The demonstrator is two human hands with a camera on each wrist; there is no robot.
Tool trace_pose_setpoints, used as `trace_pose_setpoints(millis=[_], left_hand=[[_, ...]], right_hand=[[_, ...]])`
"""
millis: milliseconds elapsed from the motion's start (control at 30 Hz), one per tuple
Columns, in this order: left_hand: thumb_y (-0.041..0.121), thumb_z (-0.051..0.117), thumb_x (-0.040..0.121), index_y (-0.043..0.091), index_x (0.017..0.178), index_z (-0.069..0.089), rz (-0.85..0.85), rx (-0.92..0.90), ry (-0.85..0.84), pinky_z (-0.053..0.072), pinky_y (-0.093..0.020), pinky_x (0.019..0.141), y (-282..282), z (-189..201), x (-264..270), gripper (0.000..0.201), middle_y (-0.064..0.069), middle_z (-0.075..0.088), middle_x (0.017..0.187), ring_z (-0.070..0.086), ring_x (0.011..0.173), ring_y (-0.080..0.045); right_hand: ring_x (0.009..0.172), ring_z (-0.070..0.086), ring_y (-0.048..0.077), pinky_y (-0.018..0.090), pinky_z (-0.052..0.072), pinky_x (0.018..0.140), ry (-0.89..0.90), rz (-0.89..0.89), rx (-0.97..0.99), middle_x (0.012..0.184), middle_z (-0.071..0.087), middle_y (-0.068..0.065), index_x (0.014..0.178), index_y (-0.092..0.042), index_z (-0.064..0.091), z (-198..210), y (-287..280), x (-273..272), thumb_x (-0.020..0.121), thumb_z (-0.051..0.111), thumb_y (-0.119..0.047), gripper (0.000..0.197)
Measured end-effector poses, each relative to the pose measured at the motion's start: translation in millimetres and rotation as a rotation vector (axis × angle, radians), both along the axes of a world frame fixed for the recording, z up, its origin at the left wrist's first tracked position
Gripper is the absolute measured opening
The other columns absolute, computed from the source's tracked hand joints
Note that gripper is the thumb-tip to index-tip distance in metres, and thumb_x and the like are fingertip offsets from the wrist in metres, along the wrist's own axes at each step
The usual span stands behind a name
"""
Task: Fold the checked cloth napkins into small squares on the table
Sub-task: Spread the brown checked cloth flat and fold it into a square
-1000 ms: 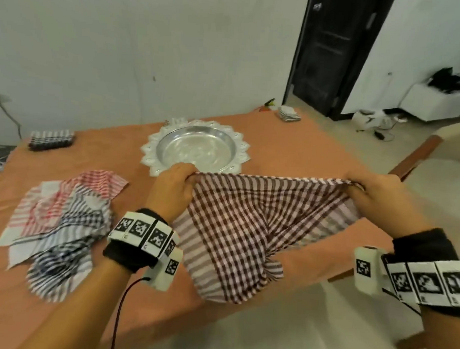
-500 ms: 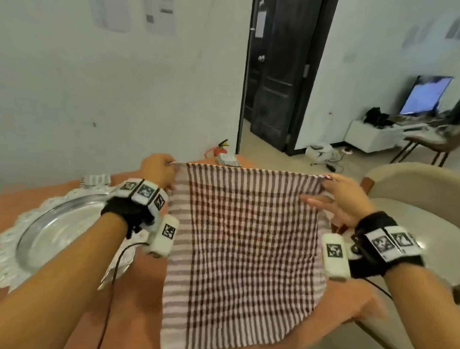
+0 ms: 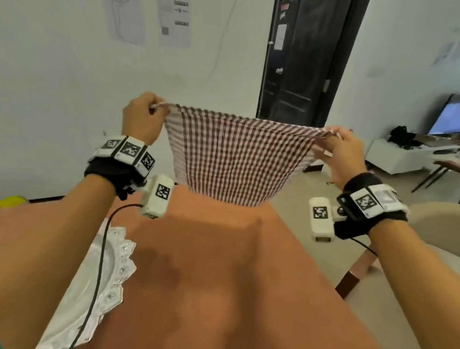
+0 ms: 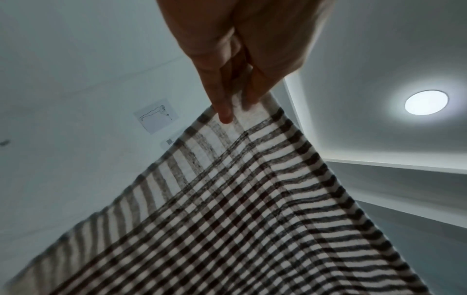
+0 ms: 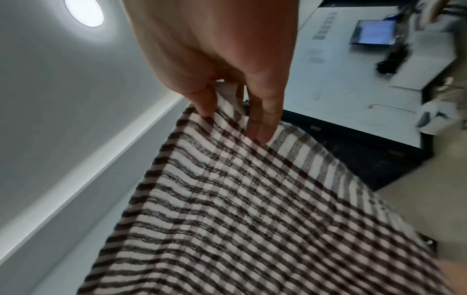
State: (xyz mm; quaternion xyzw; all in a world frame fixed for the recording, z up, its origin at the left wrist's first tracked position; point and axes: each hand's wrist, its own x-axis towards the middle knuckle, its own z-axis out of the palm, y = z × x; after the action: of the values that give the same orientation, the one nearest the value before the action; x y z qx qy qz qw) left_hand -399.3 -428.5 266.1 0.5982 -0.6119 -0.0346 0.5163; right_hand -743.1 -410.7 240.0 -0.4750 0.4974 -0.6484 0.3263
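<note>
- left hand [image 3: 141,117] is pinching one top corner of the checked napkin [image 3: 235,158], thumb and fingers [image 4: 222,99] closed on the white edge strip
- right hand [image 3: 340,152] is pinching the opposite top corner, fingertips [image 5: 260,127] curled over the hem
- napkin is hanging stretched between both hands, top edge sagging slightly in the middle, fully unfolded, brown-and-white check
- napkin's lower edge is hanging below the hands, above the far end of the orange surface [image 3: 219,279]; contact with it cannot be told
- both hands are raised well above the surface, wrist bands with markers showing
- silver scalloped plate [image 3: 114,269] is lying on the surface below the left forearm, near side
- black door [image 3: 307,59] is standing behind the napkin, between the hands
- papers on wall [image 3: 151,15] are hanging above the left hand
- screen [image 3: 455,115] is glowing far out past the right hand
</note>
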Motion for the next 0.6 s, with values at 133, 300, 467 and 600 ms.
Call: trace_pose_setpoints(millis=[133,300,467,600], left_hand=[[0.014,0.056,0.091,0.000,0.101,0.066,0.055,-0.017,-0.055,0.033,-0.026,0.067,51,-46,10,0.020,-0.021,0.067,0.094,0.061,0.087,-0.031],[-0.009,0.054,0.085,-0.005,0.097,0.066,-0.011,0.215,-0.082,0.034,-0.023,0.071,138,-166,0,0.017,-0.021,0.066,0.090,0.059,0.079,-0.028],[-0.002,0.048,0.079,0.001,0.090,0.069,-0.115,0.602,-0.225,0.050,-0.030,0.074,207,-290,-16,0.023,-0.016,0.071,0.091,0.068,0.084,-0.031],[-0.002,0.050,0.084,0.002,0.098,0.067,-0.103,0.776,-0.289,0.047,-0.032,0.077,250,-323,-23,0.022,-0.014,0.070,0.100,0.065,0.092,-0.030]], right_hand=[[0.077,0.054,0.013,0.027,0.044,0.069,0.372,0.044,-0.016,0.083,0.060,0.000,0.080,-0.020,0.062,-41,30,-18,0.093,0.045,-0.001,0.028],[0.078,0.053,0.019,0.022,0.039,0.068,0.818,0.185,0.111,0.082,0.063,0.004,0.087,0.003,0.068,-131,76,-43,0.084,0.050,0.016,0.023],[0.103,0.059,0.027,0.035,0.045,0.088,1.341,0.402,0.333,0.107,0.069,0.000,0.087,-0.019,0.071,-239,110,-69,0.086,0.052,0.001,0.028],[0.132,0.039,0.019,0.043,0.032,0.109,1.558,0.563,0.460,0.136,0.053,-0.013,0.113,-0.035,0.066,-305,150,-82,0.089,0.048,-0.010,0.038]])
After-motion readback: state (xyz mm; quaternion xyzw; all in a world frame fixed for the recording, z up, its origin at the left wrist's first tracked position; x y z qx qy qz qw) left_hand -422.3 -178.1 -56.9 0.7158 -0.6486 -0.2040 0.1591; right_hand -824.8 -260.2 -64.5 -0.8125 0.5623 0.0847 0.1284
